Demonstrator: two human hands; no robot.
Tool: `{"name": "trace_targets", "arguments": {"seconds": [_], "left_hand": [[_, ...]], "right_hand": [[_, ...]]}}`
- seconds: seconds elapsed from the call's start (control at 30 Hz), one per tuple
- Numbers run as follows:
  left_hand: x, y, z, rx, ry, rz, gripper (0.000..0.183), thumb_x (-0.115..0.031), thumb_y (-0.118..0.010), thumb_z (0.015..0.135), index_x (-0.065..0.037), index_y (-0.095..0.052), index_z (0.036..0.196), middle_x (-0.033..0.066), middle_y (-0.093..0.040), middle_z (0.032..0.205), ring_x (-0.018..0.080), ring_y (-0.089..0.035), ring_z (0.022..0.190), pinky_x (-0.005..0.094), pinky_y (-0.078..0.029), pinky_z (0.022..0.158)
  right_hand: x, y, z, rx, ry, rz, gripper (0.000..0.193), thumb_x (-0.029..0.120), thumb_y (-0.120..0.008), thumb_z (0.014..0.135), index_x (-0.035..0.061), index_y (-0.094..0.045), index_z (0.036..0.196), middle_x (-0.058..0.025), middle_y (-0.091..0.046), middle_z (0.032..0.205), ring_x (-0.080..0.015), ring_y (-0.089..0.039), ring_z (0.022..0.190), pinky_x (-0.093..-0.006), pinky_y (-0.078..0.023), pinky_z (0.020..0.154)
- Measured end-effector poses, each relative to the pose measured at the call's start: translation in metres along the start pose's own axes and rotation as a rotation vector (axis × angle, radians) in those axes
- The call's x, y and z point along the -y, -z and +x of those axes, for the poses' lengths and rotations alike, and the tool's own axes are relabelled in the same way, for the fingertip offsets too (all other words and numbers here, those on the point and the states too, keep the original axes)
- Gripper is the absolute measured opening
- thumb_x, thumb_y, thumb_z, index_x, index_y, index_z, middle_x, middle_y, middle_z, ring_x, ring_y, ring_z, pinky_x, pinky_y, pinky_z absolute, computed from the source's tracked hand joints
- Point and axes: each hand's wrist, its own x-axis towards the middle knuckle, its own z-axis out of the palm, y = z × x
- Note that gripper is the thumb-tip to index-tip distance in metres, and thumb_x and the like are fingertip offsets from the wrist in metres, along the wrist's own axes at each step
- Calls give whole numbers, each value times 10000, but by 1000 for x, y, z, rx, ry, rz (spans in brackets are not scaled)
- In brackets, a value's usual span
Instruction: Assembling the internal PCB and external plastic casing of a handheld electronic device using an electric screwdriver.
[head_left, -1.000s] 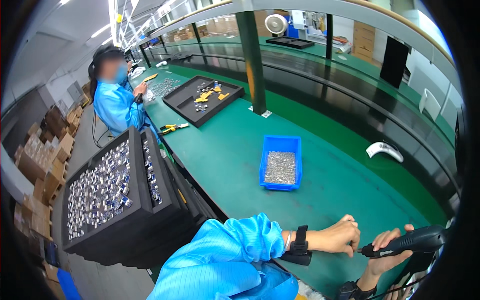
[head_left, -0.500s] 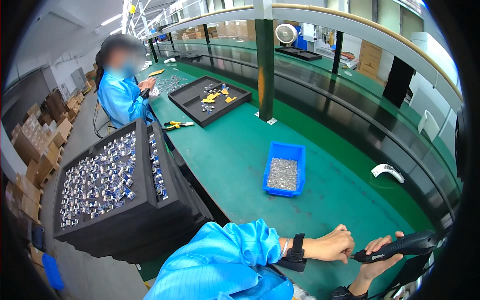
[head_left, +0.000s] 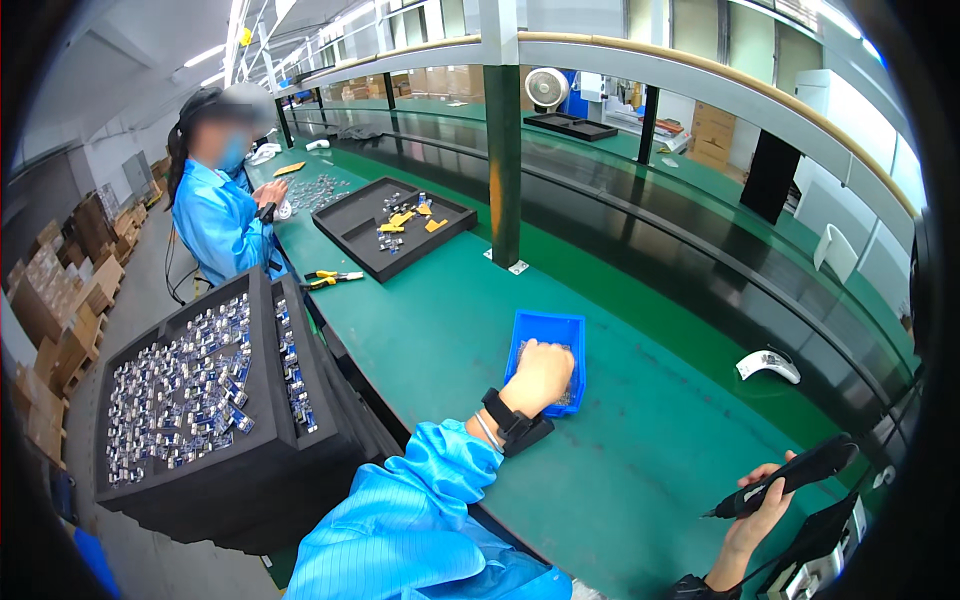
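Observation:
My left hand (head_left: pixel 540 375) is down in a blue plastic bin (head_left: pixel 549 327) of small silvery metal parts. Its fingers are curled; the tips are hidden, so I cannot see what lies between them. A dark wristband (head_left: pixel 508 418) is on that wrist, below a blue sleeve. At the lower right, my right hand (head_left: pixel 766 508) is wrapped round a black electric screwdriver (head_left: pixel 805 468). The tool is tilted, its thin tip pointing down and left above the green bench.
Stacked black foam trays (head_left: pixel 180 385) of small blue circuit boards stand at the left. Yellow-handled pliers (head_left: pixel 333 279) lie near a black tray (head_left: pixel 390 262) of parts. A green post (head_left: pixel 505 170) rises from the bench. A white curved device (head_left: pixel 768 366) lies right. A co-worker (head_left: pixel 218 220) sits beyond.
My left hand has moved from beside the screwdriver tip, left and forward into the blue bin. My right hand keeps the screwdriver at the lower right. The whole view has shifted slightly.

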Motion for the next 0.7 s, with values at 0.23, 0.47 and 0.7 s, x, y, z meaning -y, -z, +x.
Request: {"name": "trace_targets", "arguments": {"seconds": [0.23, 0.47, 0.7], "left_hand": [[1, -7, -1, -13, -14, -6, 59, -67, -546, 658, -83, -596, 685, 80, -583, 753, 238, -577, 740, 368, -388, 662], [10, -10, 5, -172, -25, -131, 76, -74, -511, 680, -85, -578, 715, 80, -569, 740, 234, -568, 740, 357, -395, 652], [4, -1, 19, -173, -50, -266, 76, -51, -618, 608, -9, -554, 614, 148, -548, 656, 319, -538, 625, 403, -426, 569]], "right_hand": [[-23, 94, 30, 162, 19, 103, 637, 482, -354, 878, 44, -238, 1325, -63, -475, 1175, -181, -415, 1118, -290, -294, 932], [-99, 202, 42, -391, -335, -42, 419, 375, -420, 852, 59, -515, 1111, -16, -570, 995, -125, -545, 876, -258, -427, 733], [-104, 164, 36, -433, -321, -319, 143, 71, -428, 809, 54, -551, 881, 59, -426, 622, -54, -384, 531, -217, -303, 451]]}}
